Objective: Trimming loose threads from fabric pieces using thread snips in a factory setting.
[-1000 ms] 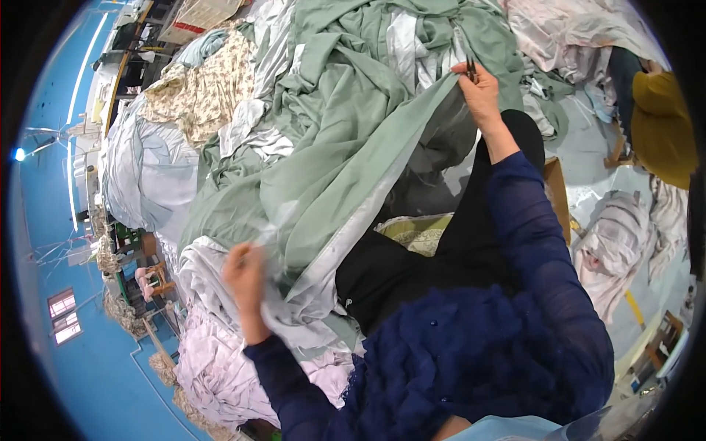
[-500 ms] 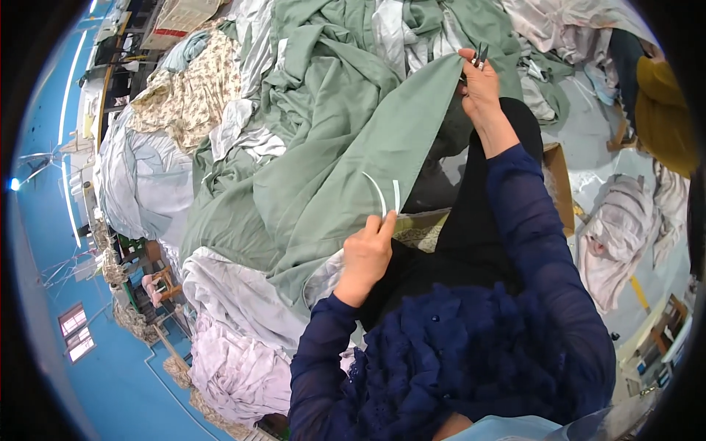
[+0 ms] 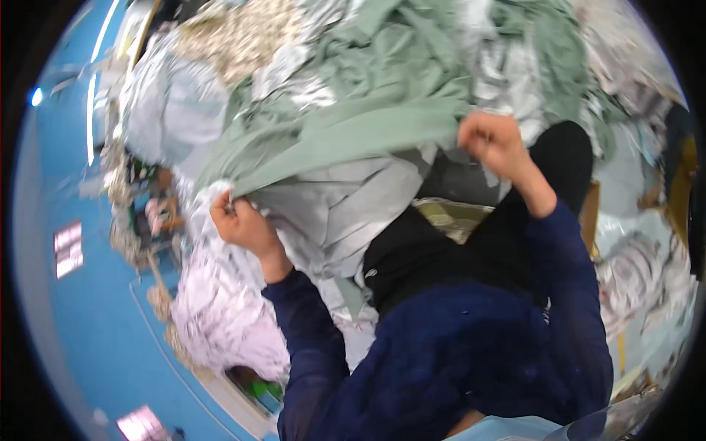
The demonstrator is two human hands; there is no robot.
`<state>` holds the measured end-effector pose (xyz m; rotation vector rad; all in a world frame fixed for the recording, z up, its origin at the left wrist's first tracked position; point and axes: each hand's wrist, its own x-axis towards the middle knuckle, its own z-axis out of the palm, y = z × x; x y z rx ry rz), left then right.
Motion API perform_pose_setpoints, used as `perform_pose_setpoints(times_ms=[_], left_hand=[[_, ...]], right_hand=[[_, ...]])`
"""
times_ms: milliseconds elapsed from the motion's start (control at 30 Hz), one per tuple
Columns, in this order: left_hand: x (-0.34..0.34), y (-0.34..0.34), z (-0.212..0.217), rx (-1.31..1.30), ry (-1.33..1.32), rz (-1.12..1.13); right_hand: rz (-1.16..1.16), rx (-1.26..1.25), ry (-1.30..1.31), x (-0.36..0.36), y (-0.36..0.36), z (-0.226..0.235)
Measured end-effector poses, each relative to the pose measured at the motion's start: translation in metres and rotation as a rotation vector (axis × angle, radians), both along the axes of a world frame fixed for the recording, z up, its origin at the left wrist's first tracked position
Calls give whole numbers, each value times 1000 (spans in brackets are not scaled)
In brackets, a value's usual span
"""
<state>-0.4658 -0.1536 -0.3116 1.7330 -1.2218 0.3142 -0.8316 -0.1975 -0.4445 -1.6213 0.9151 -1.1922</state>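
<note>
A green cloth (image 3: 353,136) stretches across in front of me, its edge pulled nearly straight between my two hands. At the left end my left hand (image 3: 246,228) is closed on the corner of the cloth, fingers pinched together. My right hand (image 3: 496,143), a little blurred, is closed at the right end of that edge. Whether it still has the small dark snips among its fingers is hidden. Below the stretched edge hangs a pale grey cloth (image 3: 338,213), draped toward my left thigh.
Heaped cloths surround me: a floral beige one (image 3: 235,40), a pale blue bundle (image 3: 173,99) and a pinkish white pile (image 3: 228,309). A cardboard box edge (image 3: 590,213) stands beside my right leg. Striped cloth (image 3: 629,268) lies on the floor at right.
My left hand has moved left and up to the cloth's corner; the white strips it held are out of sight. My right hand appears lower, and the green cloth is now stretched sideways.
</note>
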Motion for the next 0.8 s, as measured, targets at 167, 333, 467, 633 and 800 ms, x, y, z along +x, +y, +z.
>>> perform_pose_setpoints(times_ms=[167,333,467,633,800], left_hand=[[118,15,-86,-45,922,184],[142,32,-152,-147,1692,58],[116,18,-135,-138,1760,-53],[135,21,-117,-201,1722,-251],[128,21,-104,-237,1709,-303]], right_hand=[[493,-84,84,77,78,-9],[531,196,162,93,89,-11],[416,177,184,103,68,1],[505,-33,176,163,68,22],[369,209,167,205,78,21]])
